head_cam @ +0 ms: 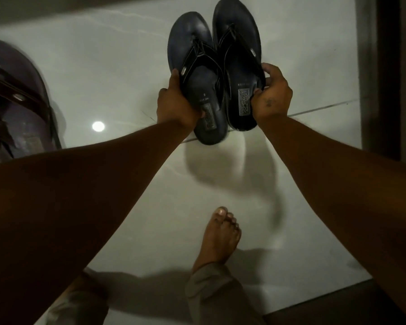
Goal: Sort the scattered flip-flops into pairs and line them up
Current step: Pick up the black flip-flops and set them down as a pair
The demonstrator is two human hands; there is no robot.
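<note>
Two dark flip-flops are held side by side above the pale tiled floor, toes pointing away from me. My left hand [176,103] grips the heel end of the left flip-flop [192,55], thumb on its insole. The right flip-flop [238,38] is gripped by my right hand [271,95] at its outer edge near the heel. Their inner edges touch, the right one reaching a little farther. Their shadow falls on the floor below. A third dark flip-flop [17,99] appears blurred at the left edge.
The glossy tile floor [117,66] reflects a round light. My bare right foot [220,235] stands on it below the hands. A dark door frame or wall [387,78] runs down the right side, and a dark strip [333,306] crosses the lower right corner.
</note>
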